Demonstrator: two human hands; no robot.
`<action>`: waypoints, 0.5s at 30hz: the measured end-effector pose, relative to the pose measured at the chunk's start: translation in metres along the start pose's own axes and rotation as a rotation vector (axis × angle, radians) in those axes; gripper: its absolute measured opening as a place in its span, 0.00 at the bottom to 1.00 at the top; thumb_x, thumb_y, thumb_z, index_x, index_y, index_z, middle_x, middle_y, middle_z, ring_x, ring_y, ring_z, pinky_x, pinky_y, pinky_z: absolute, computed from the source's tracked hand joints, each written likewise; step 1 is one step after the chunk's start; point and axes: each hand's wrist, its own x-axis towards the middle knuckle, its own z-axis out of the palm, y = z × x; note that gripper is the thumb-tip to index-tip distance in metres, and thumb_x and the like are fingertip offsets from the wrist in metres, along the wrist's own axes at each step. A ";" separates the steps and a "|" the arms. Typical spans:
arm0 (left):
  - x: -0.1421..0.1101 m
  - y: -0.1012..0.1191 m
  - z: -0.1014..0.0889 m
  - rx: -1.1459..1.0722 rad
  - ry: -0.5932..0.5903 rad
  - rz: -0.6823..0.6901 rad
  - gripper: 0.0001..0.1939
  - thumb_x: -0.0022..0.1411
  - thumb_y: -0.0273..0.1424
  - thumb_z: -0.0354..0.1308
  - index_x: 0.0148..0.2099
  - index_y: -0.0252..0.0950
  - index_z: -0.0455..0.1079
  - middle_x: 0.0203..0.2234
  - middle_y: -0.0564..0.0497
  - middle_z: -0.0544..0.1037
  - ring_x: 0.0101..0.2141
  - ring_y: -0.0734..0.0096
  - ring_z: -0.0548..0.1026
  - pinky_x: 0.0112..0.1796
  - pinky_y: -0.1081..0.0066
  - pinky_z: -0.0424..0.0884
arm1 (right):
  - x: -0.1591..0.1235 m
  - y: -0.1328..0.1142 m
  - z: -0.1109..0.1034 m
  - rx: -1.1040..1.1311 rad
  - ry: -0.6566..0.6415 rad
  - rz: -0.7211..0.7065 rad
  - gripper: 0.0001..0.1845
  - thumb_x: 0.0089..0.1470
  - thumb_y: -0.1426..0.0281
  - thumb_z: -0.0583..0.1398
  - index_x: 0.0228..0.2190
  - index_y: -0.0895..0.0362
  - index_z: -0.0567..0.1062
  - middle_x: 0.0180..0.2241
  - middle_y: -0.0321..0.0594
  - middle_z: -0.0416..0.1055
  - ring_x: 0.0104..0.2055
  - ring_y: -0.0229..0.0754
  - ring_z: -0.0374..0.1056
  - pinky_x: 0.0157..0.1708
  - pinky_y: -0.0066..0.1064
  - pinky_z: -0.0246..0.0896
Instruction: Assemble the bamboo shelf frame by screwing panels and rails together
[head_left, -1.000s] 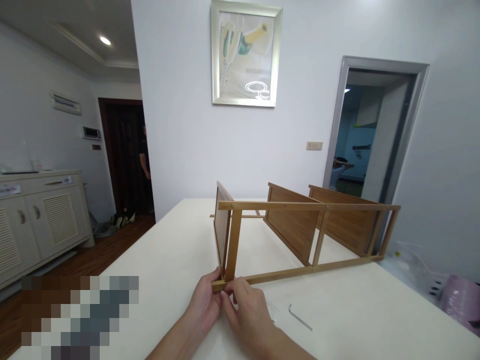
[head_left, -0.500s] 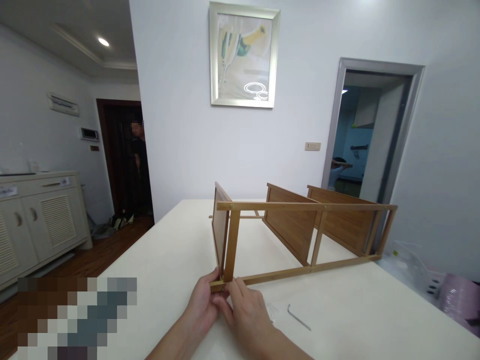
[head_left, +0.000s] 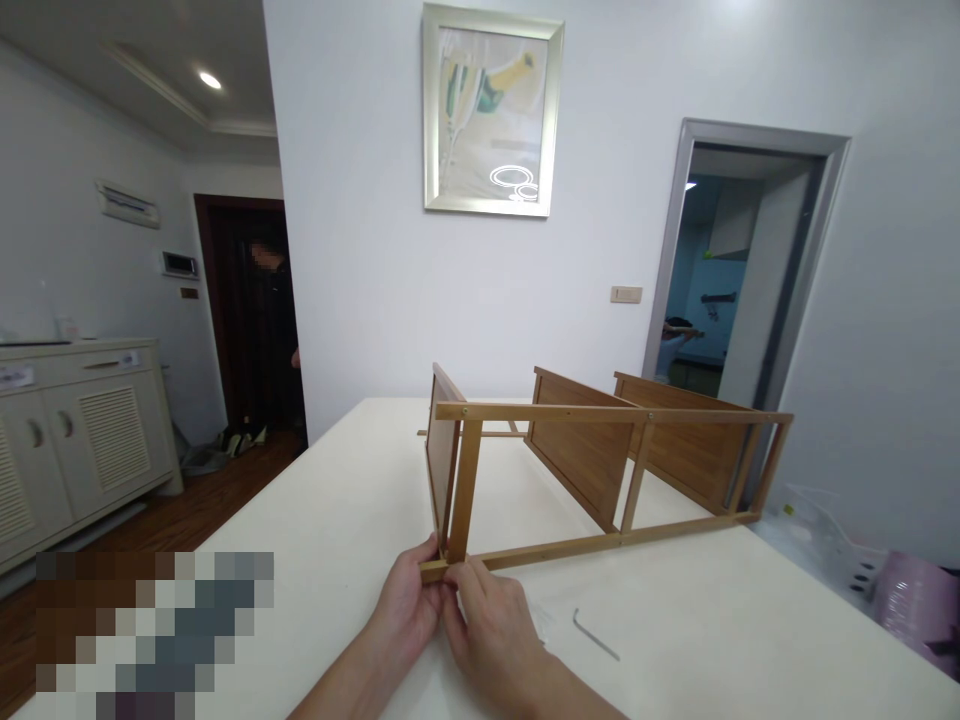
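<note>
A wooden shelf rack (head_left: 555, 548) lies on its side on the white table (head_left: 697, 620), its panels standing upright. My left hand (head_left: 401, 610) is closed around the near left corner of the frame, its thumb against the end panel. Right beside it, my right hand (head_left: 491, 610) pinches at the outer face of the same corner joint. Whatever is between those fingertips is hidden or too small to make out. On the table to the right of my right hand lies an L-shaped hex key (head_left: 596, 636). A bit of clear plastic (head_left: 541, 625) shows by the right wrist.
A framed picture (head_left: 491, 110) hangs on the wall behind the table. Off the table's right side are a pink wrapped bundle (head_left: 916, 605) and a clear plastic bag (head_left: 817, 530). A white cabinet (head_left: 90, 430) stands left. Someone is partly visible at the dark door (head_left: 251, 330).
My right fingers have shifted slightly at the corner joint. My left hand keeps its place on the frame. The person at the dark door has moved, now mostly hidden.
</note>
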 end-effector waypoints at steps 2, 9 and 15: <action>0.000 0.000 0.000 0.002 0.009 -0.004 0.10 0.66 0.24 0.51 0.31 0.29 0.70 0.22 0.46 0.77 0.22 0.71 0.76 0.27 0.72 0.75 | 0.000 0.001 0.004 -0.047 0.030 0.000 0.05 0.60 0.75 0.53 0.35 0.53 0.64 0.32 0.36 0.72 0.28 0.41 0.68 0.27 0.32 0.47; 0.001 -0.001 0.000 0.005 0.043 -0.025 0.10 0.66 0.26 0.52 0.32 0.27 0.70 0.22 0.47 0.77 0.20 0.73 0.74 0.21 0.76 0.72 | 0.002 0.001 0.009 -0.219 0.127 -0.030 0.09 0.67 0.70 0.48 0.33 0.53 0.63 0.27 0.35 0.71 0.23 0.40 0.64 0.25 0.33 0.41; 0.004 -0.002 -0.003 0.010 0.029 -0.024 0.10 0.65 0.26 0.53 0.31 0.28 0.70 0.22 0.46 0.77 0.21 0.72 0.74 0.23 0.73 0.73 | 0.000 0.001 0.004 -0.076 0.110 -0.018 0.10 0.68 0.62 0.48 0.37 0.53 0.63 0.29 0.34 0.70 0.25 0.40 0.67 0.25 0.32 0.46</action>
